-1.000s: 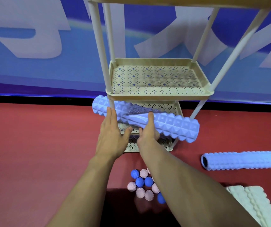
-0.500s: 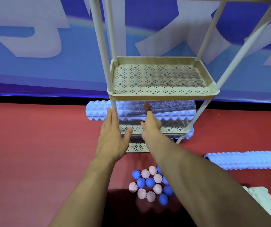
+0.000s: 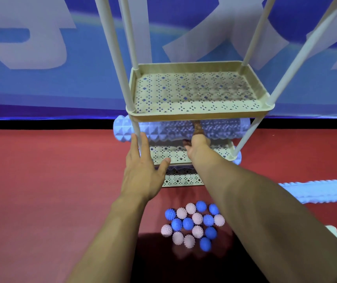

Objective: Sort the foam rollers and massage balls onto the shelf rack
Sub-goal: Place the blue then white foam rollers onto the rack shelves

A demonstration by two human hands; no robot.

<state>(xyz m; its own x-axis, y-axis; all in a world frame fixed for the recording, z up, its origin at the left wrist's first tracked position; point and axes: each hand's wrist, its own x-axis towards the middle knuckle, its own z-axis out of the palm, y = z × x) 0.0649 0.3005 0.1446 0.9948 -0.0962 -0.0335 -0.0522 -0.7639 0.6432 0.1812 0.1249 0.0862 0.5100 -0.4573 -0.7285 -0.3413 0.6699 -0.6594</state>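
Spread flat with straight fingers, the left hand (image 3: 143, 170) rested against the front-left post of the shelf rack (image 3: 200, 116), its fingertips (image 3: 134, 139) just touching the end of the foam roller (image 3: 122, 130), thumb out to the side over the lower tray's rim. That roller was pale lavender-blue, covered in raised pyramid studs, and lay lengthwise on the lower tray (image 3: 163, 154), its left end poking out past the post. Most of its length sat under the middle tray and showed only dimly through the tray's perforated floor, so its surface there was hard to read. Further right, the right hand (image 3: 198, 142) reached in under the middle tray with at least one finger stretched up against the roller's front; the rest of its fingers were hidden by the tray and roller, so whether they curled round it could not be told. Below the arms, a cluster of spiky massage balls (image 3: 193, 224), blue and pale pink, lay on the red floor (image 3: 41, 180). At the far right a second ribbed roller (image 3: 322, 190), blurred, lay on the floor, well apart from both hands.
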